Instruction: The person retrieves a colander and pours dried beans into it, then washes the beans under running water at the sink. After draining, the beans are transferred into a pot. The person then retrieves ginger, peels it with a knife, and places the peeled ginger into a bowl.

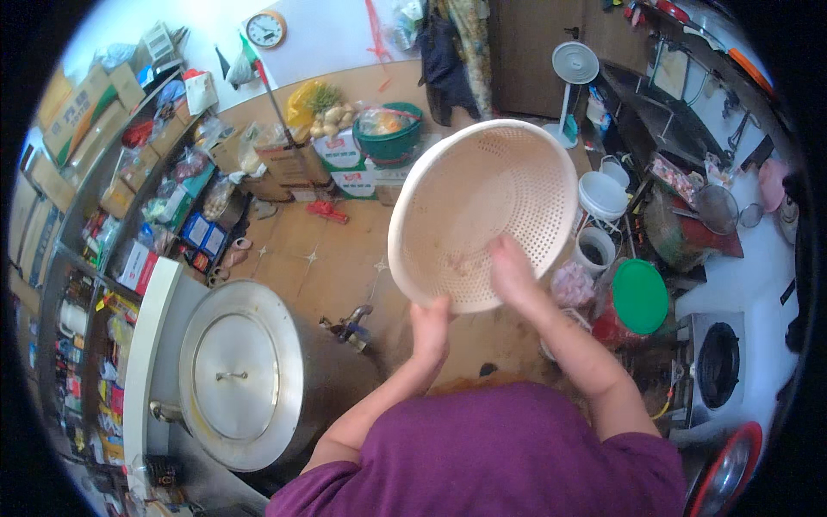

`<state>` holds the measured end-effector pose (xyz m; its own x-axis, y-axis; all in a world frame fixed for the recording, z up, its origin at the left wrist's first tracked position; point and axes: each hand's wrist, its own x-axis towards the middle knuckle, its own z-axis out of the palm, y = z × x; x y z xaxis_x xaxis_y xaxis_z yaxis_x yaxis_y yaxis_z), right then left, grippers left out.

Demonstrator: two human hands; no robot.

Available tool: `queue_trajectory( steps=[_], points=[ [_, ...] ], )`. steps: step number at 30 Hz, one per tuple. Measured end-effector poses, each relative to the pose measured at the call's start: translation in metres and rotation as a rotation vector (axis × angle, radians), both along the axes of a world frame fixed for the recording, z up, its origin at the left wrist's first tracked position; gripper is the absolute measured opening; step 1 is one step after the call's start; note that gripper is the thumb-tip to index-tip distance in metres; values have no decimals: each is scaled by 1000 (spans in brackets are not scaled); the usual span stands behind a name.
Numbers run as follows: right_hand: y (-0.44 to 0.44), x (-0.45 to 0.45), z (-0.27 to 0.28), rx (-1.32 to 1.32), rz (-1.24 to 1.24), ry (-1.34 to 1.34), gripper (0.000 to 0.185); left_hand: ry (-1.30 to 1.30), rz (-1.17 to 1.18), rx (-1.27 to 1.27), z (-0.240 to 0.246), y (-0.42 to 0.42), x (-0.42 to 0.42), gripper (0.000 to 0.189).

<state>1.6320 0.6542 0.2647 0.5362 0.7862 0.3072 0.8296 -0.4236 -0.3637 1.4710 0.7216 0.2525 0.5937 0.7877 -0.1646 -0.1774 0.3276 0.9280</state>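
Observation:
A large round, cream plastic colander [478, 187] is held up in front of me, tilted so that its inside faces me. My left hand [431, 329] grips its lower rim, with the thumb over the edge. Inside the basket, near the lower right wall, is my right hand [513, 268], its fingers curled and blurred; whether it holds anything is not clear. Small brownish bits or stains show on the colander's lower inner surface, left of that hand.
A big metal pot with a lid [236, 375] stands at the left, beside a brass-coloured tap [352, 323]. White buckets [602, 194] and a green lid [639, 296] are at the right, near a gas burner [718, 365]. Loaded shelves [97, 258] line the left wall.

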Motion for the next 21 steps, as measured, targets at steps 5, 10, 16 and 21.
queue_trajectory(
  steps=[5, 10, 16, 21],
  points=[
    [-6, 32, 1, 89, 127, 301, 35, 6, -58, 8, 3, -6, 69, 35],
    [-11, 79, 24, 385, 234, -56, 35, 24, -127, 6, 9, -22, 123, 34],
    [-41, 134, 10, 70, 200, -160, 34, 57, -205, 55, 17, -30, 178, 32],
    [-75, 190, 4, -102, 136, -10, 29, 45, -325, 33, 16, -20, 225, 35]
  ],
)
